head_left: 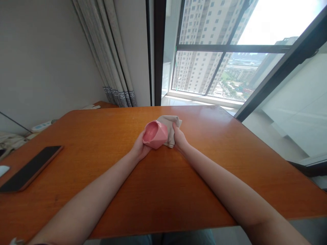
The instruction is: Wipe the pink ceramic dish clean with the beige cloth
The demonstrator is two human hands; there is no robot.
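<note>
A pink faceted pot (pixel 160 135) is tilted in my left hand (pixel 140 147), its round opening turned toward the left and up. The fingers of that hand wrap around its left side and underside. My right hand (pixel 180 136) grips a folded light grey cloth (pixel 170 123), thumb on top. The cloth lies against the right side and back of the pot. Both hands are over the middle of the wooden table (pixel 153 190), toward its far edge. The fingers behind the cloth are hidden.
A black flat mat with a brown edge (pixel 30 168) lies at the table's left, beside a white object (pixel 3 170) cut off by the frame. Behind the table hang grey curtains (pixel 112 61) and stands a dark-framed glass door (pixel 159 54). A white power strip (pixel 42 126) is at the far left.
</note>
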